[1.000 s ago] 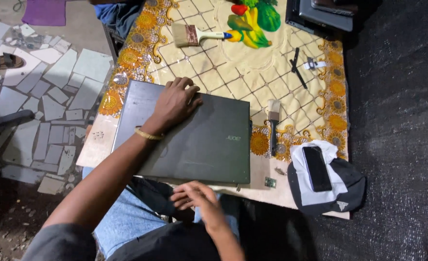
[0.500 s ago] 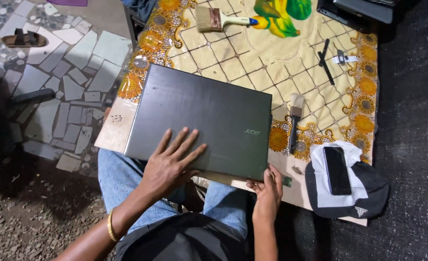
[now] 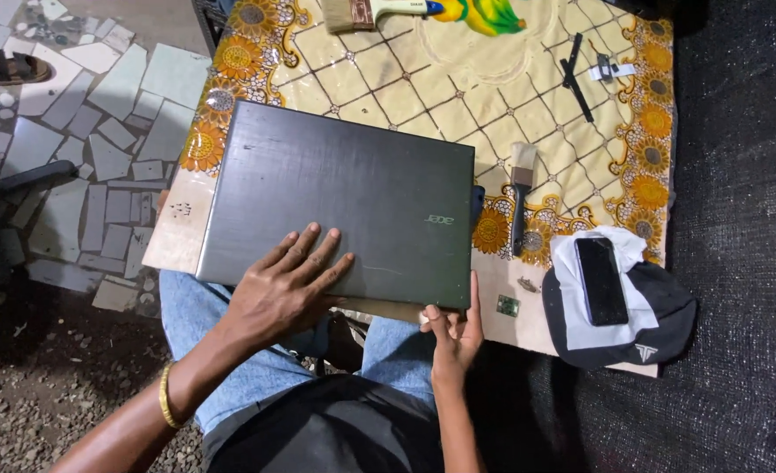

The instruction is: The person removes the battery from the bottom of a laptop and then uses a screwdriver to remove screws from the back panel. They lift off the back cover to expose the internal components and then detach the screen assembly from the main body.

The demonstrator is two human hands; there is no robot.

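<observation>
A closed dark grey laptop (image 3: 344, 188) lies on a small table covered with a yellow patterned cloth (image 3: 423, 79). My left hand (image 3: 283, 285) rests flat on the lid near its front edge, fingers spread. My right hand (image 3: 454, 324) is at the laptop's front right corner, its fingers touching the edge there. A gold bangle (image 3: 167, 398) circles my left wrist.
A small brush (image 3: 519, 197) lies just right of the laptop. A black phone (image 3: 600, 280) lies on a white cloth over a black cap (image 3: 659, 320). A wide paintbrush (image 3: 375, 12) and a black tool (image 3: 574, 74) lie at the far side. Tiled floor (image 3: 99, 131) is left.
My left hand slid from the laptop's far left corner down to its front edge. My right hand rose from my lap to the front right corner. The view moved closer over the table.
</observation>
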